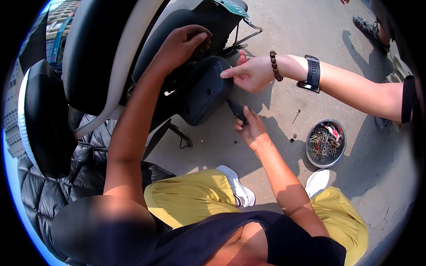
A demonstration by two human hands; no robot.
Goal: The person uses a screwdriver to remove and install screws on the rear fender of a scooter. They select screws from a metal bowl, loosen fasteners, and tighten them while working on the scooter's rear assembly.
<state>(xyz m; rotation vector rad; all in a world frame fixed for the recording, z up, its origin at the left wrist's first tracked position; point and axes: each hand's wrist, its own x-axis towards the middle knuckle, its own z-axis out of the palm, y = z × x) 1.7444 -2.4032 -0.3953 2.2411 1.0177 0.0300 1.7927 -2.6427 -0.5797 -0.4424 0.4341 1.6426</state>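
My left hand (185, 46) is curled over the dark rear bodywork (159, 40) of a scooter, thumb bent toward the fingers; whatever it may hold is hidden. Lower down, my right hand (254, 129) pinches a small flat black piece (237, 111), which points up toward a rounded black cover (206, 91) on the scooter's side. Another person's hand (254, 73), with a bead bracelet and a black watch, reaches in from the right. Its thumb is at the cover's right edge, just above my right hand.
A metal bowl (313, 158) full of screws and bolts stands on the concrete at the right. A loose screw (296, 116) and small dark bits lie beside it. A black quilted cover (91, 153) hangs at the left. The other person's shoe (367, 29) shows at the upper right.
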